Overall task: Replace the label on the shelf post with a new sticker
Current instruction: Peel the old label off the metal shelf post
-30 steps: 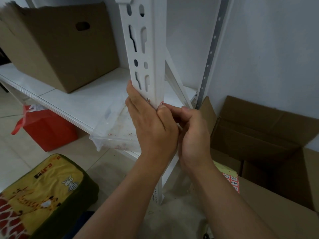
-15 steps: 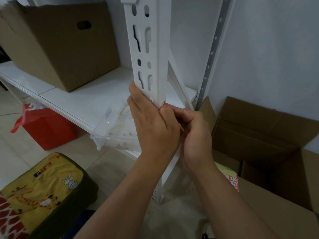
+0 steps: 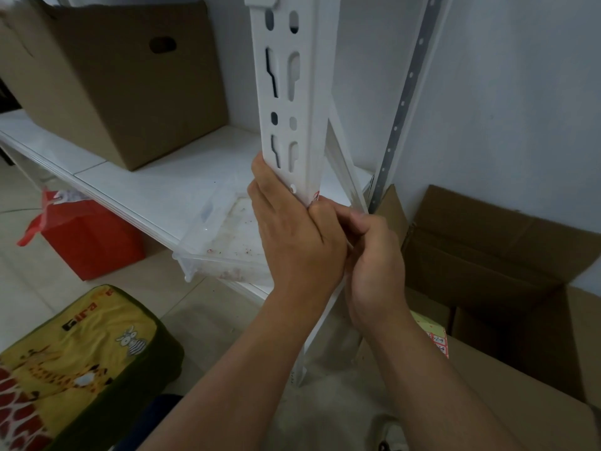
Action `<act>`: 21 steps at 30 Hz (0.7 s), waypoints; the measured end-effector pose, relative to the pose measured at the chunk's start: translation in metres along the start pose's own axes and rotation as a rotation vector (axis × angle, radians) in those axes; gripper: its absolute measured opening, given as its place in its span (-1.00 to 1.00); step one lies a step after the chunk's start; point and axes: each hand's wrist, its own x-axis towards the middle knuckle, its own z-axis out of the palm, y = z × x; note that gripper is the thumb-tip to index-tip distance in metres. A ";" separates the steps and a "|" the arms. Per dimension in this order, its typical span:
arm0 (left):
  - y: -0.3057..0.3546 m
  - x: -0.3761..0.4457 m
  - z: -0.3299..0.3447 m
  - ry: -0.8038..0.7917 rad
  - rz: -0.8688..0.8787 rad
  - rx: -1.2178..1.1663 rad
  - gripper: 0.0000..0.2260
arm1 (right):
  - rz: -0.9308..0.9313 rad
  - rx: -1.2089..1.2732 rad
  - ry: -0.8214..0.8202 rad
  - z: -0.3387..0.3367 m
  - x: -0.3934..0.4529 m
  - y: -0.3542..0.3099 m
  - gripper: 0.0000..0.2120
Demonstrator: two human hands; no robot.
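Gripping the shelf post [image 3: 292, 131] as before, the left hand [image 3: 292, 236] stays; the right hand [image 3: 367, 255], curled, still pinches the label [image 3: 315, 200].

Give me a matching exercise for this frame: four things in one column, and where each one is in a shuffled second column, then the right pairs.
Things:
1. closed cardboard box
2. red bag
3. clear plastic tray
4. left hand

Places:
A. on the floor under the shelf
B. wrapped around the white shelf post
C. on the shelf, far left
D. at the shelf's front edge, beside the post

Pairs: 1-C, 2-A, 3-D, 4-B
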 end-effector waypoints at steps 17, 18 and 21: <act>-0.023 -0.001 -0.010 -0.147 0.108 -0.002 -0.31 | -0.096 -0.046 -0.006 -0.006 0.006 0.001 -0.75; -0.028 0.000 -0.012 -0.168 0.123 0.010 -0.29 | -0.120 -0.067 0.008 -0.006 0.007 0.000 -0.78; -0.038 0.002 -0.017 -0.208 0.152 0.024 -0.25 | -0.261 -0.244 0.032 -0.006 0.009 0.003 -0.84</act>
